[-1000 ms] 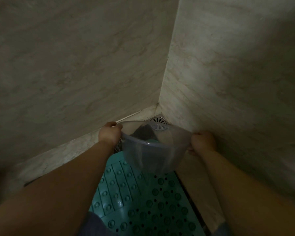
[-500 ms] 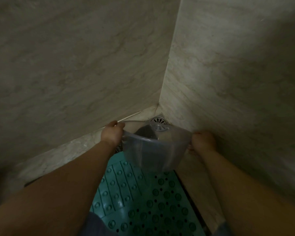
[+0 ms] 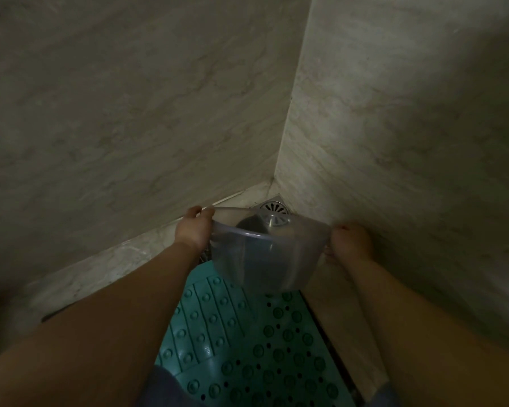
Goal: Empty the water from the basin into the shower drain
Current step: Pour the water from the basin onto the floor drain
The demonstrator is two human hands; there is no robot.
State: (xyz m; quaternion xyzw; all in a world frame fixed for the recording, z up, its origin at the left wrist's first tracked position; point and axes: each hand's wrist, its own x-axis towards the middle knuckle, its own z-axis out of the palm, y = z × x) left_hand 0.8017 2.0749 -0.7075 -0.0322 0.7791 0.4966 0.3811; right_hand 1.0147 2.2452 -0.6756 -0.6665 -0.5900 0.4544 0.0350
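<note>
Over the round metal shower drain [image 3: 274,212] in the corner, you've got the clear plastic basin [image 3: 265,254] tipped away from you. Your left hand [image 3: 193,230] and right hand [image 3: 351,240] each clamp its rim, above the teal studded mat [image 3: 241,342].

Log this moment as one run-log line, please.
basin tipped toward drain | left hand, right hand grip rim | corner

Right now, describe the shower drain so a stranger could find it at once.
Follow the two marble walls down to the floor corner where they meet. The drain sits there, just beyond the tilted clear basin: a round slotted metal grate, the only shiny metal beside the teal mat.
</note>
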